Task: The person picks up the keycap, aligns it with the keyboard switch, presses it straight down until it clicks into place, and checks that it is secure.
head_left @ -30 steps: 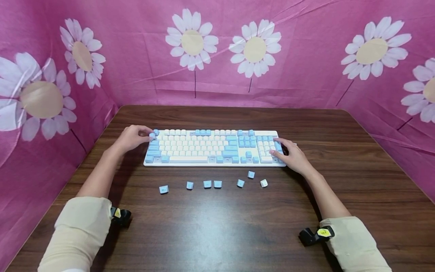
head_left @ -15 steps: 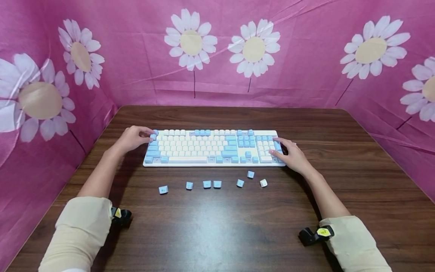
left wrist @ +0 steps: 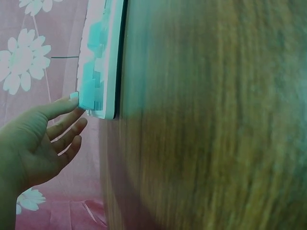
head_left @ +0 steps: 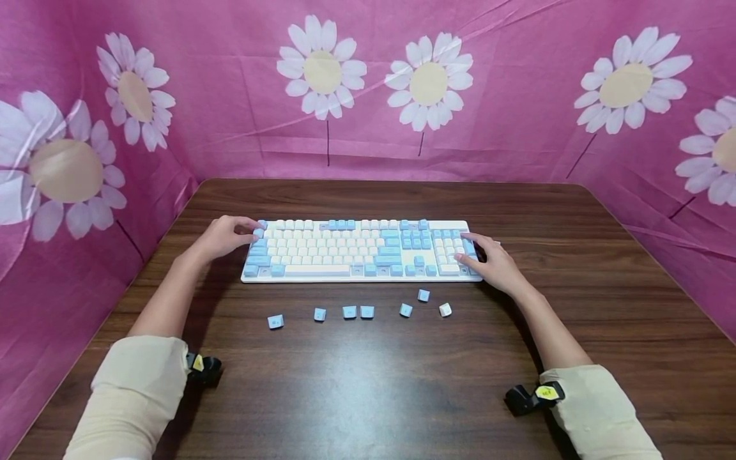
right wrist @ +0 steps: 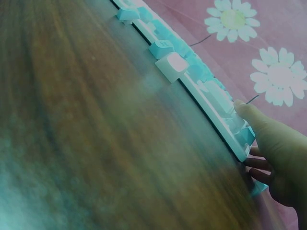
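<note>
A white and light-blue keyboard lies across the table in the head view. At its upper left corner my left hand pinches a blue keycap between thumb and fingers, right at the key column. The left wrist view shows the thumb tip against the keyboard's end, the other fingers loosely bent. My right hand holds the keyboard's right end. Its thumb lies over the number pad keys and its fingers bend round the side edge. Bare key sockets show in the bottom row.
Several loose blue keycaps and one white keycap lie on the brown wooden table in front of the keyboard. A small pale piece shows beside the right hand. Pink flowered cloth hangs behind and at both sides.
My left hand has brought the blue keycap slightly down toward me, into line with the key column. The right hand keeps its hold on the keyboard. The loose keycaps stay in place.
</note>
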`<state>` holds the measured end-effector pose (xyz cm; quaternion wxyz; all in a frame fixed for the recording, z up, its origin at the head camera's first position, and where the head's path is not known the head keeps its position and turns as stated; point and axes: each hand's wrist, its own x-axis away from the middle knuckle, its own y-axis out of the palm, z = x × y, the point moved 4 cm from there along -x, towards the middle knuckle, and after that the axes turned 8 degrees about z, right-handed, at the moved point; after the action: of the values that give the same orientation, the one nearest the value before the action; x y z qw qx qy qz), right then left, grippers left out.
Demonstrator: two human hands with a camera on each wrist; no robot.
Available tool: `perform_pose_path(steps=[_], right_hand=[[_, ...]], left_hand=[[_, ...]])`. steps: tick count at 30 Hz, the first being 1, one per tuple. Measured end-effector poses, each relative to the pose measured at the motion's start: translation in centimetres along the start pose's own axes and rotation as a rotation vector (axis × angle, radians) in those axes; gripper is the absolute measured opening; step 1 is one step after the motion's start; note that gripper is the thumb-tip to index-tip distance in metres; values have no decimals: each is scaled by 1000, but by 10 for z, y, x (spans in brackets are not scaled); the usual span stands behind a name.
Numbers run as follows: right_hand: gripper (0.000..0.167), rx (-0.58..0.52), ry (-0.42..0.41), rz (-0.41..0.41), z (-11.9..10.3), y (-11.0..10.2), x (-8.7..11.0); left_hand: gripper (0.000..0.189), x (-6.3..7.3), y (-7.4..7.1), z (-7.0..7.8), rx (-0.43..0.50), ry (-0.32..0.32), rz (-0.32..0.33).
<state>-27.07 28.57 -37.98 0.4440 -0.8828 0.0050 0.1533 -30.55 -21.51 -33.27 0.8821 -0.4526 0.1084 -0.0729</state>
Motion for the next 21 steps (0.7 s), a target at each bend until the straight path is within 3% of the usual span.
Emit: perform_pose_path(steps=[21], right_hand=[[62,-8,-12,11,1,1,0]], left_hand=[[29,4,1,-3,0,25,27]])
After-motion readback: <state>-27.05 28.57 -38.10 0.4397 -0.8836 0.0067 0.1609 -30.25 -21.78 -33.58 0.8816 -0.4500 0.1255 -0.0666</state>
